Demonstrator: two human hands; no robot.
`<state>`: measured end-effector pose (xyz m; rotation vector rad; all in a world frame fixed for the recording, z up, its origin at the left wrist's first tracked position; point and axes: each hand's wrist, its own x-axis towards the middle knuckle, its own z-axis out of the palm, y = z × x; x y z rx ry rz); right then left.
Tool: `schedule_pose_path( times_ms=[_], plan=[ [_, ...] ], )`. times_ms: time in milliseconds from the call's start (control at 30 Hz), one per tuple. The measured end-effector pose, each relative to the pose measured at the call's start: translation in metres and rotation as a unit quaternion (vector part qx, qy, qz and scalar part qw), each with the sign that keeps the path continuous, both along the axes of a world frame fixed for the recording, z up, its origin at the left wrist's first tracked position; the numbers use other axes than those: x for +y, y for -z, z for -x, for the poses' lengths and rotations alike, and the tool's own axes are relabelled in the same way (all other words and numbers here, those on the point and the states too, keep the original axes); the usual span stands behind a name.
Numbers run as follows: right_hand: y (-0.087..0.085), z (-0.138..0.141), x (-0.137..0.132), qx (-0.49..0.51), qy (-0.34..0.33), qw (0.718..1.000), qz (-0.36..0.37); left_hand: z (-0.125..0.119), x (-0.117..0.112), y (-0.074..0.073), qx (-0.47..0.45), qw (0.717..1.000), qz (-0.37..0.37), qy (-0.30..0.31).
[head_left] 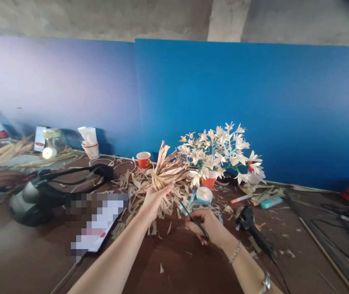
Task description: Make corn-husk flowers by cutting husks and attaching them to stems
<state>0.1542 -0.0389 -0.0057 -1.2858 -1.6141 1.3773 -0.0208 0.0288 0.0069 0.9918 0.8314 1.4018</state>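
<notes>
My left hand [156, 201] is closed around the base of a bundle of dry, tan corn husks [168, 168], which fans upward above a heap of loose husk pieces [136, 185]. In my right hand [209, 225] is a pair of black-handled scissors [199, 227], the tips pointing up and left, apart from the bundle. The fingers partly hide the handles. Behind the hands, a bunch of pale husk flowers [219, 147] with green and light-blue stems stands in an orange paper cup [209, 180]. A roll of light-blue tape [204, 195] lies beyond my right hand.
A black glue gun [252, 230] with a cord rests to the right, near a turquoise packet [271, 202]. On the left are a phone-like device [107, 222], a dark strapped headset [35, 204] and a jar [54, 141]. A red paper cup [143, 160] stands behind the husks.
</notes>
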Motion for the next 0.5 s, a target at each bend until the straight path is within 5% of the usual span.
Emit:
schedule_pose_path(
  times_ms=[500],
  plan=[
    [-0.006, 0.003, -0.003, 0.020, 0.006, 1.000, 0.008, -0.002, -0.004, -0.001, -0.004, 1.000, -0.013, 0.008]
  ],
)
